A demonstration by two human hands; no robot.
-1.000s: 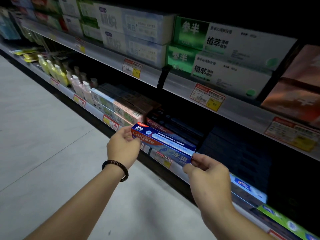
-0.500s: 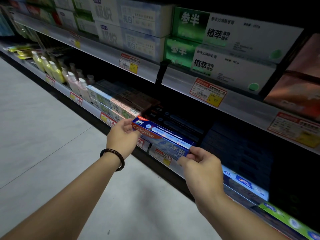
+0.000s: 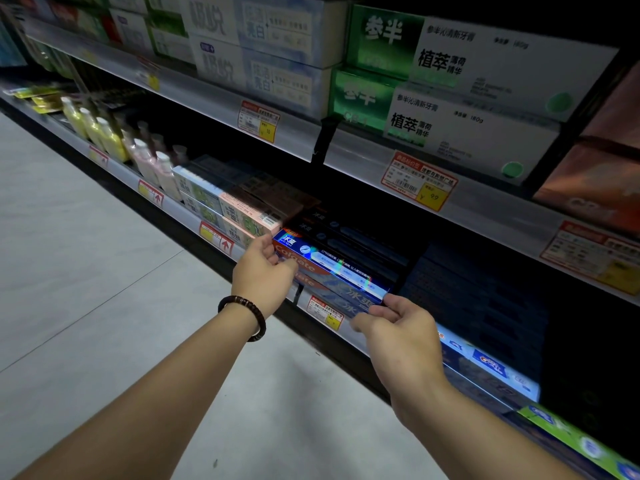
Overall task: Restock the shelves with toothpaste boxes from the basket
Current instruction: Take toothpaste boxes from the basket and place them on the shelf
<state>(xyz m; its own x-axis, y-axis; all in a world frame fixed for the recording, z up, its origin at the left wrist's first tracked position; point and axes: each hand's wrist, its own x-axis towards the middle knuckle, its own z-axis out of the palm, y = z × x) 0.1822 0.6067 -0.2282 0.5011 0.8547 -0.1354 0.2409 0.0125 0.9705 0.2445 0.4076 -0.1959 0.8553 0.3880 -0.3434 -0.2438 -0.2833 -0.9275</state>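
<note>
Toothpaste box (image 3: 332,268), a blue and red Colgate one, is lying lengthwise at the front edge of the lower shelf (image 3: 180,213), seemingly resting on a second Colgate box (image 3: 349,301). The left hand (image 3: 263,278) is gripping its left end with curled fingers. The right hand (image 3: 398,337) is pinching its right end between thumb and fingertips. The box is spanning the space between both hands, just beside pink boxes (image 3: 249,213) and in front of black boxes (image 3: 346,233).
</note>
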